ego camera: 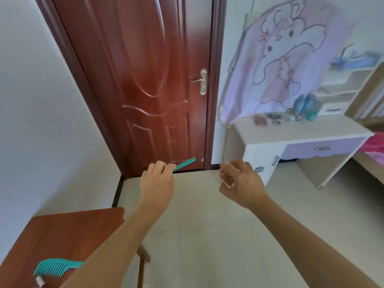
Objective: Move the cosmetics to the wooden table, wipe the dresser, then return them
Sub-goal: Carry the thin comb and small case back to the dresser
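My left hand (157, 181) grips a thin teal tail comb (185, 163), its toothed end pointing up and right, its tail sticking out lower left. A small clear square box with brownish contents (224, 177) sits in my right hand (242, 182). Both hands hover over the tiled floor between the wooden table (62, 235) at lower left and the white dresser (291, 132) at right. A wide teal comb (55, 266) lies on the wooden table. Several cosmetics stand at the back of the dresser top: blue bottles (309, 107), a small reddish case (260, 120) and little jars.
A closed red-brown door (149, 80) fills the wall ahead. A lilac cartoon cloth (280, 65) hangs over the dresser's mirror. The dresser has a lilac drawer (322, 149) and side shelves. A pink bedcover (374, 144) shows at the far right. A small pale object (40, 281) lies by the wide comb.
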A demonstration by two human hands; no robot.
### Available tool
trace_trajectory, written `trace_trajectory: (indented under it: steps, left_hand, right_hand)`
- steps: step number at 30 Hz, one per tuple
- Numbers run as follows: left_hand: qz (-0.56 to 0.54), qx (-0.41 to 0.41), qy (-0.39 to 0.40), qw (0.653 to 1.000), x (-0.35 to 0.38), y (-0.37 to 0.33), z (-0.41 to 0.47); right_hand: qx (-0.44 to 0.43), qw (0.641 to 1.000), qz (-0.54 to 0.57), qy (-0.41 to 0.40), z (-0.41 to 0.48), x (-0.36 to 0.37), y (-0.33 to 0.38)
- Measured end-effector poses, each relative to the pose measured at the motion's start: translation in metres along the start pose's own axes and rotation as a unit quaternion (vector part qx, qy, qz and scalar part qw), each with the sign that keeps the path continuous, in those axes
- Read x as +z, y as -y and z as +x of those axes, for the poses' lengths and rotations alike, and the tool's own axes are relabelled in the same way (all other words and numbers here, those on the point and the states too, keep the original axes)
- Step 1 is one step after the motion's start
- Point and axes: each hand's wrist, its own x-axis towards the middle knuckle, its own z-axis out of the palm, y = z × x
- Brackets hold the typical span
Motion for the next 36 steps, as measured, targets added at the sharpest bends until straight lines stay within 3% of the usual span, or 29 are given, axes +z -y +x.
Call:
trace_trajectory:
  steps: [5,14,22,29,36]
  left_hand:
    - [-0.036,0.064,-0.011,0.997,0.036,-0.137,0.038]
    - [-0.117,0.099,0.0,0.988,0.091,-0.34,0.104]
    - [-0.133,0.146,0.04,0.979,0.174,-0.417,0.18]
    - [-0.199,0.132,0.046,0.97,0.296,-0.476,0.301]
    - [-0.221,0.153,0.07,0.961,0.368,-0.53,0.42]
  right_hand:
    - [0.061,0.997,-0.005,-0.052,-0.04,-0.056,-0.119]
    - [0.172,0.982,-0.016,-0.078,-0.083,-0.134,-0.309]
    - [0.215,0.97,-0.049,-0.102,-0.051,-0.124,-0.441]
    - [0.231,0.964,-0.088,-0.102,0.051,-0.115,-0.559]
    - [0.252,0.957,-0.084,-0.12,0.133,-0.118,-0.664]
